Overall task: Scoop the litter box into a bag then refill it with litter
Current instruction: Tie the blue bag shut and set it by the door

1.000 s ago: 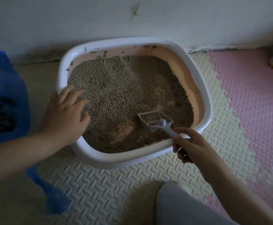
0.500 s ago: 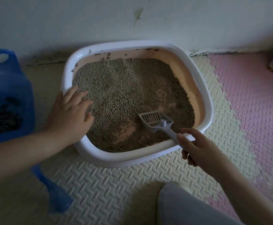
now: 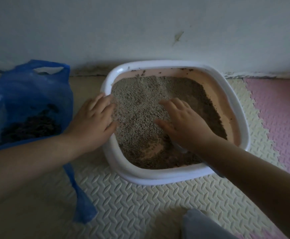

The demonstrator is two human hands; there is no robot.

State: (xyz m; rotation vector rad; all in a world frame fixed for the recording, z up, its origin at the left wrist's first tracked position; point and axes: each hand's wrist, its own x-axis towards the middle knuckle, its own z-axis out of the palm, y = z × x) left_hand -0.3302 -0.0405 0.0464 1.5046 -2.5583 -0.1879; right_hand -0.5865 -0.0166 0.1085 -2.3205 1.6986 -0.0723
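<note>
- 1 litter box [image 3: 158, 178]: white rim, pink inner wall, rounded-square shape. It sits on the floor mats with its far side close to the wall [image 3: 140, 28].
- Contents of the box: grey-brown litter [image 3: 140, 104], granular, covering most of the floor of the box. It is paler toward the far left and darker along the right side. Bare pink patches show near the front edge, and dark specks cling to the far inner wall.
- 1 scoop [image 3: 181, 149]: only a small pale part shows, lying in the box under the right wrist. No fingers are round it.
- 1 blue plastic bag [image 3: 20, 94]: stands open to the left of the box, just beside the left forearm.
- Contents of the bag: a heap of dark clumps [image 3: 32, 126] at the bottom.
- Left hand [image 3: 92, 121]: palm down on the left rim of the box, fingers relaxed and nearly straight, tips reaching the edge of the litter.
- Right hand [image 3: 182, 123]: palm down over the middle of the litter, fingers spread, gripping nothing. I cannot tell whether it touches the granules.
- 2 floor mats: cream mat [image 3: 140, 204] under the box, pink mat [image 3: 275, 109] to the right.
- 1 grey-clad knee [image 3: 203, 226] at the bottom edge.
</note>
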